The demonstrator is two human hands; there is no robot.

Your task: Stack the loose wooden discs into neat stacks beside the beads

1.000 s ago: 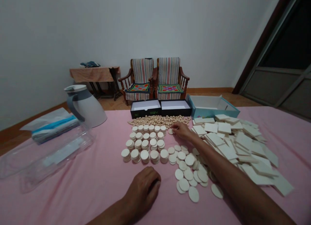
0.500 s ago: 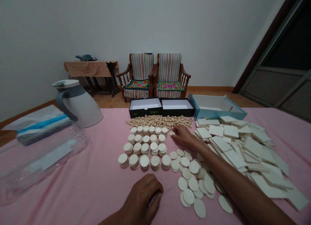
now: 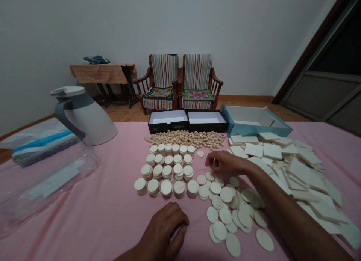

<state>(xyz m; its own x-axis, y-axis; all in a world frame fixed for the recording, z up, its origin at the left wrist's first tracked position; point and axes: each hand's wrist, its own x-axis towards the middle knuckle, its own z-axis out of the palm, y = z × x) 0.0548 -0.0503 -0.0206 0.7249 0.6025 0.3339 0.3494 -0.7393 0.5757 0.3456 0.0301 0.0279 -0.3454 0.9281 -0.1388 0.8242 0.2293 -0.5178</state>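
My left hand (image 3: 166, 231) rests on the pink cloth in front of the stacks, its fingers curled together and nothing visible in them. Just above the upper edge of a loose heap of pale wooden discs (image 3: 225, 216) is my right hand (image 3: 225, 162), fingers bent, with a gap by the thumb and no disc seen between them. A single round disc (image 3: 200, 154) lies flat to the left of that hand. Rows of short disc stacks (image 3: 168, 171) stand left of the heap. Part of the heap is hidden under my right forearm.
Small wooden beads (image 3: 186, 138) spread behind the stacks, before two black boxes (image 3: 169, 126) and a blue box (image 3: 258, 130). Square wooden tiles (image 3: 304, 174) are piled at right. A jug (image 3: 93, 118), a packet (image 3: 45, 146) and a clear plastic tray (image 3: 53, 182) occupy the left.
My right hand has let go of the disc, which stays on the cloth, and has moved right and slightly nearer to the heap. My left hand keeps its place; the view has shifted slightly.
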